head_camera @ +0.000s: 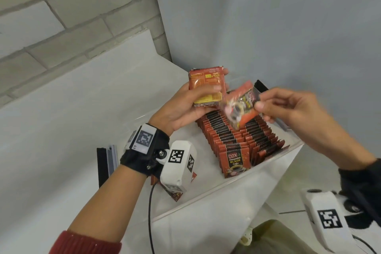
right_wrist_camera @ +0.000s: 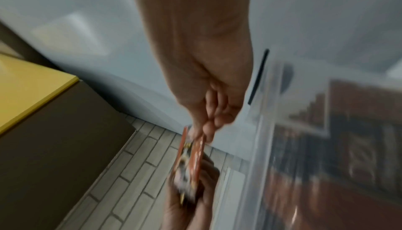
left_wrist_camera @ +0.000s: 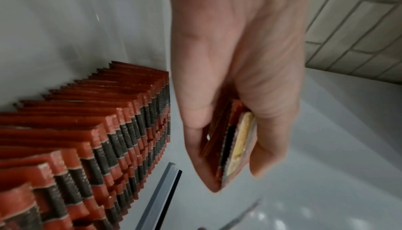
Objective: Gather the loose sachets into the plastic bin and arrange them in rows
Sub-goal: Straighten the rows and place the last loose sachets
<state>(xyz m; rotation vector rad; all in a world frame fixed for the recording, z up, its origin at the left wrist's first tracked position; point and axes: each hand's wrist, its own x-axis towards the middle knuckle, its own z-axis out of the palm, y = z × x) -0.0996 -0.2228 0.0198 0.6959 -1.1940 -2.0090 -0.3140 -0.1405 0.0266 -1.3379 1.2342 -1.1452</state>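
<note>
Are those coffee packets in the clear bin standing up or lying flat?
Standing on edge. The sachet rows show their top edges, packed front to back in the plastic bin.

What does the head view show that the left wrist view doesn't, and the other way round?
Only the head view shows the right hand pinching a single sachet, the printed front of the nearest sachet in the rows, and a sachet on the table under the left wrist camera.

Only the left wrist view shows the held stack edge-on, several sachets thick.

Both show the left hand gripping that stack, the rows standing in the clear bin, and the brick wall.
</note>
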